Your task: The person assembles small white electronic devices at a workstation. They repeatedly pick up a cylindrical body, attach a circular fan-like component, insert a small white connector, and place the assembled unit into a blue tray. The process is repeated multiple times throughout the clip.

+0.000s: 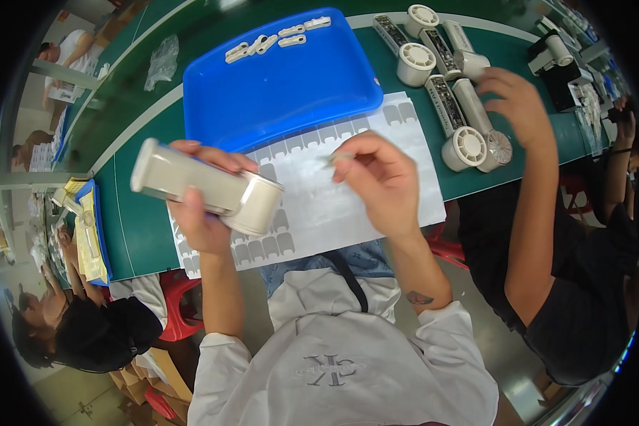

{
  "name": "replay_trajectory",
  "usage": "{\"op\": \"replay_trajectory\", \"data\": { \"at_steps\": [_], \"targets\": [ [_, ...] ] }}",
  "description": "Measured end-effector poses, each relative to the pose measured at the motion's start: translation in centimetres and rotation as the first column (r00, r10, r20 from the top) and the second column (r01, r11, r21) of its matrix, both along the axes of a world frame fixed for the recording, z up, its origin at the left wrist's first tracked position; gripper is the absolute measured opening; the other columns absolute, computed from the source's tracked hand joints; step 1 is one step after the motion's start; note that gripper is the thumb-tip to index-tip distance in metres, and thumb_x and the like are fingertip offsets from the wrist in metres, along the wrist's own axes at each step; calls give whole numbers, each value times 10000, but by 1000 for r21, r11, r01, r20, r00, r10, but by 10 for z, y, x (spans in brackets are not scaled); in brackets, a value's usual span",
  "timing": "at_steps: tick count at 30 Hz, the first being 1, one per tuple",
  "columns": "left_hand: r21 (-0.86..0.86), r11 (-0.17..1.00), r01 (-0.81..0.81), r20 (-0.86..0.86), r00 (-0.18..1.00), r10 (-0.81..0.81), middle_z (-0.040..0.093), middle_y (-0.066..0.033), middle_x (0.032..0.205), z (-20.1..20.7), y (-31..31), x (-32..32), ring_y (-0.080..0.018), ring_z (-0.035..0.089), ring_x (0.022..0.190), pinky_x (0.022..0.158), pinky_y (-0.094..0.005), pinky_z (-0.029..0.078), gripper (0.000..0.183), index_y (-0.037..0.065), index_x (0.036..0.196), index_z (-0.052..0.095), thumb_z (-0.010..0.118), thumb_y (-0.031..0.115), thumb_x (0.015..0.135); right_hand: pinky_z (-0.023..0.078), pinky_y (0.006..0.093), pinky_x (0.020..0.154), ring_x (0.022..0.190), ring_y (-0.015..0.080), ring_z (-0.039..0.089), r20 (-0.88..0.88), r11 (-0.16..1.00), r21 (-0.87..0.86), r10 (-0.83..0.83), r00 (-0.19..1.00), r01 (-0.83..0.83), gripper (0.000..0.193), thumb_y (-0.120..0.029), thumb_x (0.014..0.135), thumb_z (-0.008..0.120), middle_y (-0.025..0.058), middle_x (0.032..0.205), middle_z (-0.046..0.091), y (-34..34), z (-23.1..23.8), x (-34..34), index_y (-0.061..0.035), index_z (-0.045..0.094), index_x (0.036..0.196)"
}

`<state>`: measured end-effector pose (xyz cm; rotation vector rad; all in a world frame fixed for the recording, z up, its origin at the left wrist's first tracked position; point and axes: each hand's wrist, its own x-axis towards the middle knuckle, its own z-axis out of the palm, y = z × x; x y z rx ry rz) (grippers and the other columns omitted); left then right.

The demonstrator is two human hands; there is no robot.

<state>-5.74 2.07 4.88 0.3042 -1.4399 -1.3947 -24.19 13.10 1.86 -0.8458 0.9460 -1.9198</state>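
My left hand (204, 226) is wrapped round a white plastic appliance housing (206, 181) with a long flat-sided body and a round drum-shaped end. The housing is tilted above the table, round end toward the right. To its right, my right hand (385, 183) pinches a small, blurred grey-green flat piece (339, 157) between thumb and fingertips. Both hands hover over a white sheet (334, 216) bearing rows of grey tab-shaped stickers (263, 248). Some stickers are hidden behind the housing and my left hand.
A blue tray (284, 96) holding several small white parts (263, 44) lies beyond the sheet. More white housings (468, 106), some with exposed circuitry, stand at the right, where a co-worker's hand (515, 103) reaches in. A crumpled clear bag (163, 62) lies at far left.
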Motion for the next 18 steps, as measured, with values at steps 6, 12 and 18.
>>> {"op": "replay_trajectory", "data": {
  "at_steps": [6,12,18],
  "targets": [
    [50,979,-196,-50,979,199,573,-208,880,3,-14,28,-375,608,776,737,-472,498,541,-16,1235,370,500,375,885,488,296,647,747,203,600,-891,937,-243,-317,324,250,157,17,709,670,50,851,598,-5,-21,-4,-58,678,847],
    [23,978,-209,-27,977,209,571,-206,876,-1,-16,31,-373,608,784,748,-470,496,553,-25,1246,367,497,373,885,479,359,647,802,216,571,-997,998,-1,-6,80,61,22,-51,711,594,44,802,573,-5,-37,-9,-63,612,715],
    [54,982,-183,-51,981,186,574,-201,881,-6,-23,39,-366,614,799,767,-459,491,542,-30,1265,363,478,351,897,489,374,698,855,230,583,-987,987,159,159,-23,-22,51,-81,721,626,47,884,606,-1,-17,-13,-57,639,764]
  ]
}}
